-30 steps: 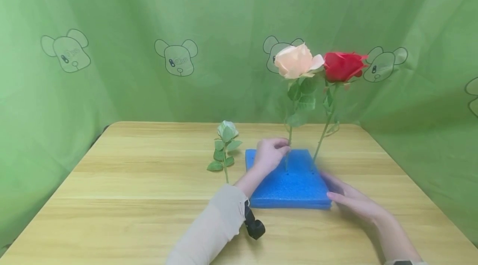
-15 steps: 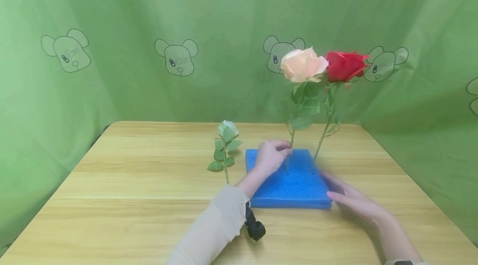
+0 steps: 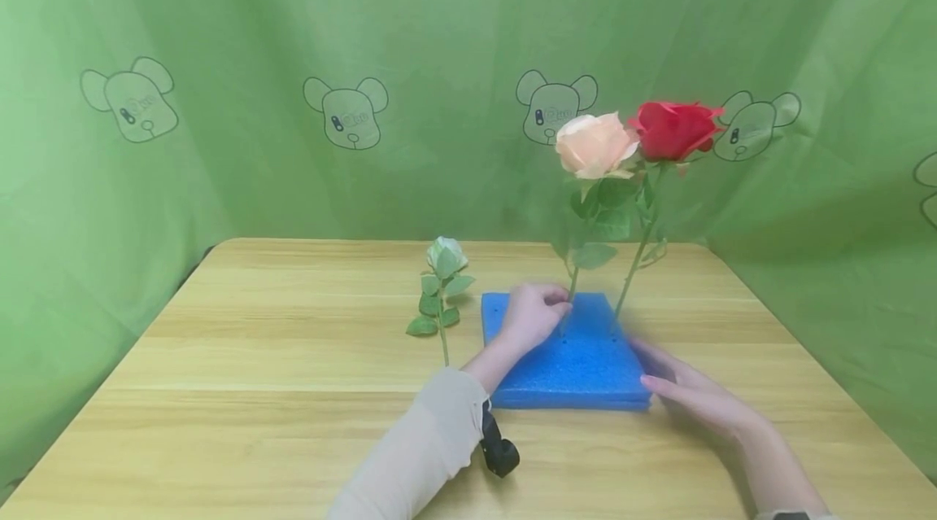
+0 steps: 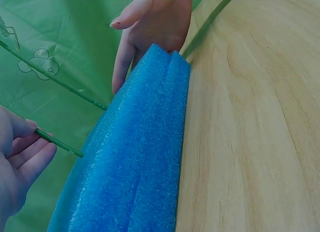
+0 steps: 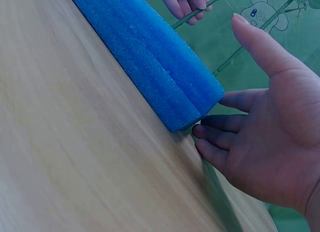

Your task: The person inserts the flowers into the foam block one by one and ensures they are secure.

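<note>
My left hand (image 3: 532, 316) pinches the green stem of a peach rose (image 3: 596, 146) low down, between thumb and fingers. In the left wrist view the stem's lower end (image 4: 65, 147) meets the face of a blue foam block (image 4: 135, 142); how deep it sits is hidden. Beside it a red rose (image 3: 675, 131) stands in the block's right part, leaning right. My right hand (image 3: 695, 394) lies along the block's right edge, its fingers (image 5: 220, 123) fairly straight against the side and the thumb raised away in the right wrist view.
A pale green-white rose (image 3: 446, 253) with several leaves lies on the wooden table (image 3: 256, 357), left of the block. Small holes dot the block's top. A black strap end (image 3: 501, 455) hangs from my left sleeve. Green curtain (image 3: 439, 32) surrounds the table's back and sides.
The peach rose has sunk lower and shifted slightly right, with my left hand moving down and a little right along with it. My right hand, the block and the red rose stay nearly still.
</note>
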`<state>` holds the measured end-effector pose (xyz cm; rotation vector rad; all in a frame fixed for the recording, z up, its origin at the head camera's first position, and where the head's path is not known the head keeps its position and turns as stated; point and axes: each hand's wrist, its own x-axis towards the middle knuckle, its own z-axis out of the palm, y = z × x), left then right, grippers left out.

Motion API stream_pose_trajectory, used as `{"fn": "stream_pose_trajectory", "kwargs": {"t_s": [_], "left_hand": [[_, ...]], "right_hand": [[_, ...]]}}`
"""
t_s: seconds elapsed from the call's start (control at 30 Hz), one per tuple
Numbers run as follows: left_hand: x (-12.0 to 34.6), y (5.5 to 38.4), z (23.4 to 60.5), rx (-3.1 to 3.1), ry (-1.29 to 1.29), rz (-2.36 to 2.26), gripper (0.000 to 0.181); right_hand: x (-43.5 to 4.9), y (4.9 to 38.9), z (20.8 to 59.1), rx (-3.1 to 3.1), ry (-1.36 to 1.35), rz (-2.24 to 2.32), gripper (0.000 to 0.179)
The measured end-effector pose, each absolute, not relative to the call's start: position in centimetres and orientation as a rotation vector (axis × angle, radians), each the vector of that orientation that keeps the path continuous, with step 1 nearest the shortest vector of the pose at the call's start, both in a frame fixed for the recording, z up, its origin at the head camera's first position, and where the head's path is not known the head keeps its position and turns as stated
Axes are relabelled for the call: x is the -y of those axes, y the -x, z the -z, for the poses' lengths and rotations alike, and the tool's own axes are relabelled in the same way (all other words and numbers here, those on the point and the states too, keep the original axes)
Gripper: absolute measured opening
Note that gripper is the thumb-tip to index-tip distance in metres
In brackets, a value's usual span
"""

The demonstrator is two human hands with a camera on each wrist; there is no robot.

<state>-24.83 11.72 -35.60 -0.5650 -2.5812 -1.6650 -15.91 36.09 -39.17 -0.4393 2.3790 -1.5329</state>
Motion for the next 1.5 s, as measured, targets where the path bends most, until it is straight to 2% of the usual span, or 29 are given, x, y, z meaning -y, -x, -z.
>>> {"fn": "stream_pose_trajectory", "kwargs": {"t_s": [0.67, 1.13, 1.5], "left_hand": [[-11.7, 25.1, 36.0, 2.658, 0.517, 1.696, 0.012], [-11.5, 25.5, 36.6, 2.728, 0.568, 1.487, 0.015], [-11.1, 25.0, 36.5, 2.676, 0.58, 1.643, 0.014]], "right_hand": [[-35.8, 16.3, 39.1, -2.394, 0.433, 1.516, 0.06], [-36.0, 16.5, 39.4, -2.376, 0.441, 1.538, 0.06], [-36.1, 16.3, 39.5, -2.375, 0.434, 1.531, 0.06]]}}
